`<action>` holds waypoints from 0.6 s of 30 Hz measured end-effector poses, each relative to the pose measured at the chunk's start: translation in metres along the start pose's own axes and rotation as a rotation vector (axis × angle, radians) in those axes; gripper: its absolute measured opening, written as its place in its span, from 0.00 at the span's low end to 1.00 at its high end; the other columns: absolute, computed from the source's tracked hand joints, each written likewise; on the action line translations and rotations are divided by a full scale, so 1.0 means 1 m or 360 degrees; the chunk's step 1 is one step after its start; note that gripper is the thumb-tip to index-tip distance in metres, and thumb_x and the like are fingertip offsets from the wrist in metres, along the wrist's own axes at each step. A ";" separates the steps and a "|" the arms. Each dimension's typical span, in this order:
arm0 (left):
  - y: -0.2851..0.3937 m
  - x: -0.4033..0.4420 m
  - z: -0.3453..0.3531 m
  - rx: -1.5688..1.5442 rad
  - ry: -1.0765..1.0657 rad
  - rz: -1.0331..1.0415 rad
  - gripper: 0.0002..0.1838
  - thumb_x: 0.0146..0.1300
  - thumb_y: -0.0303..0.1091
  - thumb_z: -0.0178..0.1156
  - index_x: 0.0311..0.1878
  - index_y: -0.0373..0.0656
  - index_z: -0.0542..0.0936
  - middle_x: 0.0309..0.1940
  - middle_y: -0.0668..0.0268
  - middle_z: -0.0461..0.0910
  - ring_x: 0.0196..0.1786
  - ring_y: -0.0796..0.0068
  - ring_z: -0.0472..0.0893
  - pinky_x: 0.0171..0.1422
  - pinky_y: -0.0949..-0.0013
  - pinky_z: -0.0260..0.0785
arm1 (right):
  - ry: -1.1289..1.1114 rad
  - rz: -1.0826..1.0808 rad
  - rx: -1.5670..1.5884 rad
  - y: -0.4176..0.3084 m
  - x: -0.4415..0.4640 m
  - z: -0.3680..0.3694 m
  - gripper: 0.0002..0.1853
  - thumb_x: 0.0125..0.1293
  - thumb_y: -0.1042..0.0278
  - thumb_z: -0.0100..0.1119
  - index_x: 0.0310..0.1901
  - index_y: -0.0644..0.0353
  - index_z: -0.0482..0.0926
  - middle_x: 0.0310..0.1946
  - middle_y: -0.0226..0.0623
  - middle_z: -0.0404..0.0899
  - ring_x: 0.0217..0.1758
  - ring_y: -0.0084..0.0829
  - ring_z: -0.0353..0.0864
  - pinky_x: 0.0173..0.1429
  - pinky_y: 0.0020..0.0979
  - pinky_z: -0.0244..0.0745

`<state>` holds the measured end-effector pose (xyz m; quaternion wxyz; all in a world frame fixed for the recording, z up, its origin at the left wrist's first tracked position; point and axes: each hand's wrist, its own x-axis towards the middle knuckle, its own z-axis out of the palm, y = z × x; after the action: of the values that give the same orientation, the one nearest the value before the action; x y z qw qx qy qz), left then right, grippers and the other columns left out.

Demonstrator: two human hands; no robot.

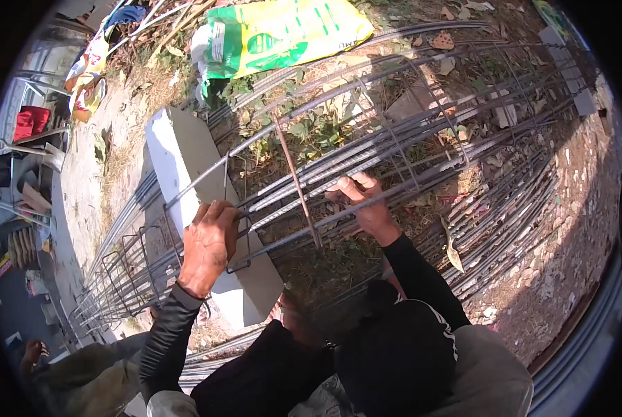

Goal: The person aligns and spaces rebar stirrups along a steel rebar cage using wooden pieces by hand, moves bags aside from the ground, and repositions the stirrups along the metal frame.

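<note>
A rebar cage [311, 104] made of long steel bars and square wire stirrups lies across the view. Its near end rests over a pale block [175, 149]. My left hand [208, 243] is closed over a stirrup at this end, fingers curled and their tips partly hidden. My right hand [368, 205] reaches around the cage's near lower bar, its fingers bent on a steel bar [335, 184] inside the cage. Between my hands, a rusty stirrup [293, 174] crosses the bars at a slant.
A yellow and green sack [283, 38] lies beyond the cage. More rebar [519, 229] is on the ground to the right, and wire stirrups [127, 264] stand at left. Another person's hand [34, 353] shows at lower left. A red cloth [31, 124] is farther off.
</note>
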<state>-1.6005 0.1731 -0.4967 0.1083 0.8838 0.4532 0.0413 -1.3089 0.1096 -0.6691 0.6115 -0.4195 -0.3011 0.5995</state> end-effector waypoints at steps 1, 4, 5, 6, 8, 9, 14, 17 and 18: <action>-0.003 -0.001 0.000 0.0064 -0.0054 -0.0021 0.07 0.64 0.25 0.67 0.45 0.44 0.83 0.43 0.63 0.83 0.49 0.53 0.84 0.48 0.53 0.78 | -0.0010 0.0061 0.0028 0.000 0.000 -0.003 0.12 0.80 0.66 0.62 0.42 0.67 0.85 0.39 0.42 0.90 0.46 0.32 0.92 0.56 0.37 0.86; -0.014 -0.006 0.007 0.0119 -0.0207 -0.0042 0.09 0.68 0.24 0.63 0.49 0.43 0.80 0.41 0.56 0.82 0.42 0.46 0.84 0.45 0.49 0.78 | -0.0034 0.0142 0.0141 -0.004 0.001 -0.004 0.11 0.79 0.66 0.63 0.39 0.65 0.82 0.41 0.44 0.91 0.46 0.34 0.92 0.57 0.37 0.86; -0.015 -0.006 0.006 0.0086 -0.0203 -0.0017 0.09 0.68 0.23 0.62 0.50 0.42 0.80 0.41 0.55 0.82 0.41 0.45 0.84 0.45 0.49 0.77 | -0.0054 0.0131 0.0117 -0.004 0.004 -0.005 0.11 0.79 0.66 0.64 0.40 0.65 0.83 0.41 0.45 0.91 0.46 0.35 0.92 0.57 0.37 0.85; -0.016 -0.005 0.004 0.0050 -0.0205 0.0012 0.10 0.68 0.22 0.62 0.51 0.41 0.79 0.40 0.53 0.82 0.40 0.45 0.84 0.44 0.49 0.77 | -0.0067 0.0124 0.0095 -0.004 0.007 -0.006 0.11 0.79 0.65 0.64 0.40 0.66 0.83 0.41 0.45 0.91 0.47 0.35 0.92 0.57 0.38 0.85; -0.018 -0.004 -0.001 -0.0094 -0.0216 0.0034 0.10 0.68 0.20 0.61 0.51 0.40 0.79 0.39 0.51 0.82 0.39 0.45 0.83 0.43 0.50 0.76 | -0.0099 0.0128 0.0048 -0.004 0.007 -0.010 0.12 0.78 0.64 0.65 0.42 0.66 0.84 0.41 0.45 0.91 0.47 0.35 0.92 0.57 0.37 0.84; -0.020 -0.001 -0.006 -0.0198 -0.0216 0.0027 0.10 0.68 0.20 0.61 0.51 0.39 0.79 0.39 0.51 0.82 0.39 0.45 0.83 0.43 0.50 0.75 | -0.0123 0.0131 0.0022 -0.005 0.009 -0.011 0.12 0.78 0.64 0.65 0.43 0.67 0.85 0.41 0.45 0.91 0.47 0.34 0.92 0.57 0.37 0.84; -0.020 0.010 -0.023 -0.0507 -0.0276 -0.0063 0.09 0.67 0.19 0.60 0.49 0.36 0.80 0.35 0.49 0.80 0.35 0.47 0.82 0.42 0.54 0.73 | -0.0119 0.0094 -0.0178 -0.014 0.004 -0.009 0.14 0.79 0.63 0.64 0.48 0.68 0.88 0.40 0.44 0.92 0.46 0.32 0.91 0.57 0.35 0.83; -0.028 0.009 -0.016 -0.0550 -0.0327 -0.0097 0.08 0.67 0.21 0.60 0.48 0.36 0.81 0.34 0.49 0.80 0.34 0.47 0.81 0.42 0.54 0.73 | 0.0014 0.0073 -0.0292 -0.012 0.003 -0.010 0.15 0.79 0.62 0.63 0.46 0.69 0.89 0.37 0.41 0.91 0.45 0.30 0.90 0.57 0.33 0.82; -0.026 0.006 -0.019 -0.0663 -0.0371 -0.0249 0.07 0.68 0.23 0.59 0.48 0.35 0.81 0.34 0.50 0.81 0.33 0.49 0.82 0.41 0.54 0.73 | 0.0063 0.0089 -0.0284 -0.007 0.002 -0.006 0.16 0.79 0.61 0.63 0.45 0.69 0.89 0.35 0.40 0.91 0.44 0.28 0.90 0.56 0.32 0.81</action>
<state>-1.6210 0.1953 -0.4848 0.3426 0.8035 0.4863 0.0230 -1.3002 0.1109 -0.6655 0.5604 -0.4925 -0.3293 0.5787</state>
